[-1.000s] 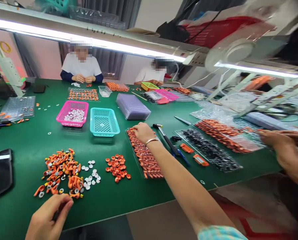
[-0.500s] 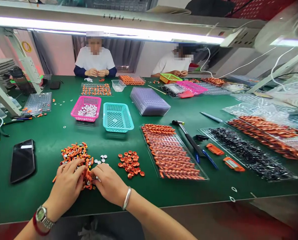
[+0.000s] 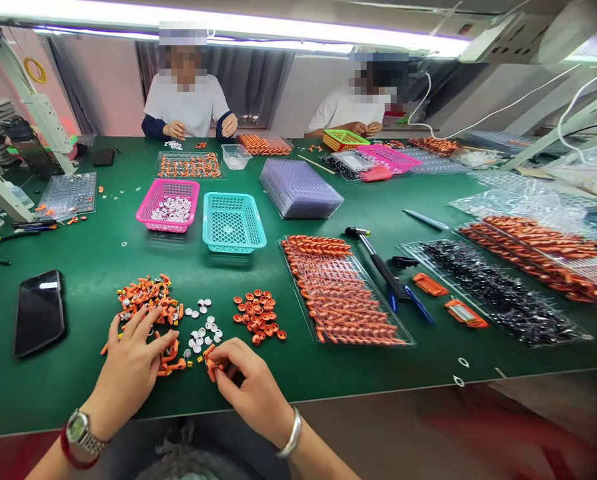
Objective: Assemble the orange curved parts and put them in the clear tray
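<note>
My left hand (image 3: 133, 357) lies over the near side of a heap of small orange plastic parts (image 3: 148, 293), its fingers spread and holding nothing visible. These parts have short stems, some with yellow or dark bits and pale round ends. To the right of the heap, my right hand (image 3: 255, 383) has its thumb and fingers pinched on an orange plastic part (image 3: 211, 363) at the table surface. The fingers partly hide it, so one or more pieces cannot be told apart. White round discs (image 3: 197, 340) lie scattered just beyond. Small orange round cups (image 3: 258, 315) form a separate group farther right.
A phone (image 3: 40, 313) lies left. Beyond are a pink basket (image 3: 143, 217) of white pieces, a turquoise basket (image 3: 235, 245) and stacked clear trays (image 3: 301, 190). Rightward are a tray of orange parts (image 3: 345, 293), a hammer (image 3: 383, 270) and black parts (image 3: 498, 290). Two people sit opposite.
My right hand has moved right, away from the heap, with an orange part in its fingers, uncovering more white discs. My left hand's fingers have spread. The view has tilted slightly.
</note>
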A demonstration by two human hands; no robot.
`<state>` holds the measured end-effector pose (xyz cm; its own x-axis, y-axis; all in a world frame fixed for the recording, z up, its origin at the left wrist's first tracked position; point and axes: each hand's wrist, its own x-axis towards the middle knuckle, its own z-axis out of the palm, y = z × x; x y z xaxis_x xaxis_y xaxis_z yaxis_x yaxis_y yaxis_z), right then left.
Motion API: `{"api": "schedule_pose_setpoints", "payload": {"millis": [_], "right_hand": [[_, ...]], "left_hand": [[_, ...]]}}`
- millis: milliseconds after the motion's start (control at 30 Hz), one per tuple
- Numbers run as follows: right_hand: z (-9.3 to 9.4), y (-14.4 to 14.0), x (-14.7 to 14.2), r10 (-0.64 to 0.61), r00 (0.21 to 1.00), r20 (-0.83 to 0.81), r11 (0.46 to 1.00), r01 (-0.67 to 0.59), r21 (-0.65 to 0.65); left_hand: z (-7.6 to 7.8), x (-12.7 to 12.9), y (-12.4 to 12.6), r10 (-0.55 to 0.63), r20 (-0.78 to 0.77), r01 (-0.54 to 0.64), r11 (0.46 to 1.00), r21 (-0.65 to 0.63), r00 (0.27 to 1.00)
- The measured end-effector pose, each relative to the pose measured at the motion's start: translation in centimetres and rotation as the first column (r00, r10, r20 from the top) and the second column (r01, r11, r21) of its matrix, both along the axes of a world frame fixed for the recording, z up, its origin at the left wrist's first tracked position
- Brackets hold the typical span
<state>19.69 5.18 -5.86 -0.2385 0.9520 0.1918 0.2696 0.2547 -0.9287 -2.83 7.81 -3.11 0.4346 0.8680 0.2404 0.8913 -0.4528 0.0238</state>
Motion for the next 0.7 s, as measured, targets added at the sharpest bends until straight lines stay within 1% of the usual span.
{"api": "schedule_pose_setpoints", "payload": {"millis": [33, 100, 167, 200, 267, 333, 500, 600, 700], "right_hand": [[-0.1, -0.1, 0.0, -0.01, 1.0, -0.013, 1.0, 0.01, 0.004], [-0.3, -0.3, -0.1, -0.032, 0.999, -0.038, 0.999, 0.032, 0.009], [-0.5, -0.5, -0.2, -0.049, 0.997, -0.052, 0.999, 0.049, 0.015], [-0.6, -0.6, -0.3, -0.055, 0.997, -0.053, 0.998, 0.056, 0.02], [-0.8, -0.9, -0.2, -0.063, 0.997, -0.048, 0.997, 0.065, 0.03], [-1.0, -1.2, 0.1, -0.065, 0.998, -0.026, 0.997, 0.066, 0.034], [-1.1, -1.8, 1.6, -0.105, 0.994, 0.018, 0.993, 0.104, 0.047], [-0.9, -1.8, 2.1, -0.132, 0.991, -0.006, 0.991, 0.132, 0.021], [-0.8, -1.8, 2.1, -0.149, 0.989, -0.004, 0.988, 0.149, 0.028]], "left_hand": [[0.1, 0.5, -0.2, -0.001, -0.001, 0.001, 1.0, 0.012, 1.0], [0.3, 1.7, -0.8, -0.032, 0.057, 0.03, 0.999, 0.034, 0.998], [0.4, 3.0, -1.6, -0.109, 0.176, 0.106, 0.994, 0.023, 0.978], [0.4, 3.7, -2.1, -0.129, 0.228, 0.135, 0.991, -0.011, 0.965], [0.3, 4.8, -2.7, -0.113, 0.313, 0.142, 0.987, -0.073, 0.943], [0.0, 5.4, -3.0, -0.074, 0.355, 0.122, 0.986, -0.112, 0.932], [-0.5, 5.1, -3.2, -0.05, 0.359, 0.099, 0.988, -0.12, 0.932], [-0.3, 4.9, -3.4, -0.053, 0.34, 0.097, 0.989, -0.113, 0.939], [0.1, 5.4, -3.5, -0.076, 0.327, 0.107, 0.991, -0.078, 0.942]]}}
